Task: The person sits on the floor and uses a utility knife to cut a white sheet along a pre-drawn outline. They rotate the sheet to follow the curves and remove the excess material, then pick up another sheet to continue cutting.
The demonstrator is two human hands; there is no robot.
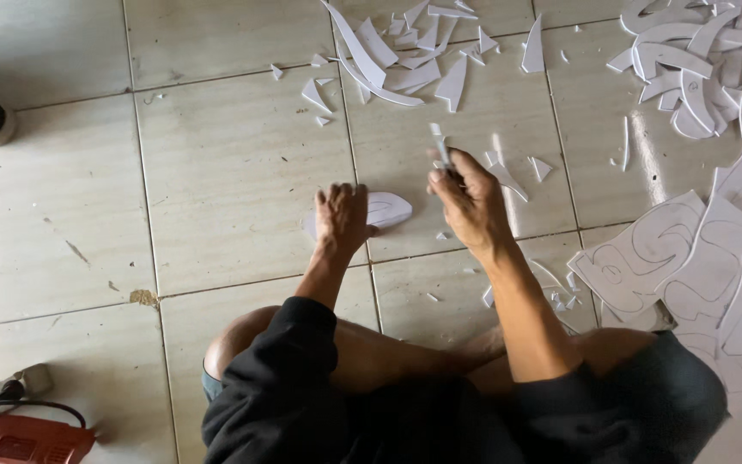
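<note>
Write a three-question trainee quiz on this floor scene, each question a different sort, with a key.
1. True or false: the left hand presses a white cut-out piece flat on the tiled floor.
2. Multiple choice: the right hand holds a) a brush b) a utility knife c) a ruler.
3. Fill in: the red power tool lies at the lower ____ corner of the view.

Key: 1 true; 2 b; 3 left.
</note>
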